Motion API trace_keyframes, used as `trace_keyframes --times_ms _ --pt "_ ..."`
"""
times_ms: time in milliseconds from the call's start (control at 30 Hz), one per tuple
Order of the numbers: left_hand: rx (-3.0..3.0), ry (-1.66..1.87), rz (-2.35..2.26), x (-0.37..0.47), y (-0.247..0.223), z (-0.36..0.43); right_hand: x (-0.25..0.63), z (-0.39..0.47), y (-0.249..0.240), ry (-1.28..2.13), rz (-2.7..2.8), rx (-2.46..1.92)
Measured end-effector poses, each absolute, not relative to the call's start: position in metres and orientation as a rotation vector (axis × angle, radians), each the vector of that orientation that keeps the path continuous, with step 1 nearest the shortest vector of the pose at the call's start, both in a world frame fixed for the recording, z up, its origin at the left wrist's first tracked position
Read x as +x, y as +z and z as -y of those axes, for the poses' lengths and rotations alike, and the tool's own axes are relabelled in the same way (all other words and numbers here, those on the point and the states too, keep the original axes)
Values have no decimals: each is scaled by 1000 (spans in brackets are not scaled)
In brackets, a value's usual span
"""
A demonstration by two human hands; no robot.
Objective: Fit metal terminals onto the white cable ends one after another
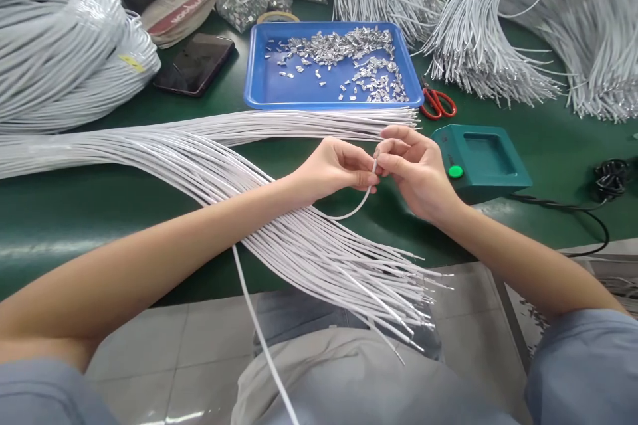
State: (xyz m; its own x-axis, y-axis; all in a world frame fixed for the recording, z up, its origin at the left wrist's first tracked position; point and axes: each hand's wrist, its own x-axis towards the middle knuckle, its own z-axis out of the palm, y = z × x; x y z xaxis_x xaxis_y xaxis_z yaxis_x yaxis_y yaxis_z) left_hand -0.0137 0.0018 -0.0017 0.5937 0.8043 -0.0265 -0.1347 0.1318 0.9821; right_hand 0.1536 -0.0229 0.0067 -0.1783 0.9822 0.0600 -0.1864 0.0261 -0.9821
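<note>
White wires (323, 255) fan past the near edge of the green surface (399, 232). Beyond, the left hand (335, 169) pinches a single wire (359, 204); the right hand (423, 172) grips its tip. Working that tip seems the current step; any next move calls for steady fingertips. Farther, a blue tray (276, 89) holds small metal pieces (343, 46).

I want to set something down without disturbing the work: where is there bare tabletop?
Bare green tabletop shows right of the green box, short of the coiled black cord, and at left between the white wires and left forearm. It looks crowded along the back, around the blue tray.
</note>
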Motion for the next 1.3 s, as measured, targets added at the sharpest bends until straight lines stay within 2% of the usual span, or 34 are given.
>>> trace_keyframes --times_ms 433,1000,1300 --pt "1271 789 -674 -14 -2 -3 158 20 0 1081 1335 -955" --pt "1325 719 -617 -15 1 0 156 25 11 1099 1490 -986" --pt "1307 811 -710 -13 0 -1 158 25 4 813 1528 -1030"
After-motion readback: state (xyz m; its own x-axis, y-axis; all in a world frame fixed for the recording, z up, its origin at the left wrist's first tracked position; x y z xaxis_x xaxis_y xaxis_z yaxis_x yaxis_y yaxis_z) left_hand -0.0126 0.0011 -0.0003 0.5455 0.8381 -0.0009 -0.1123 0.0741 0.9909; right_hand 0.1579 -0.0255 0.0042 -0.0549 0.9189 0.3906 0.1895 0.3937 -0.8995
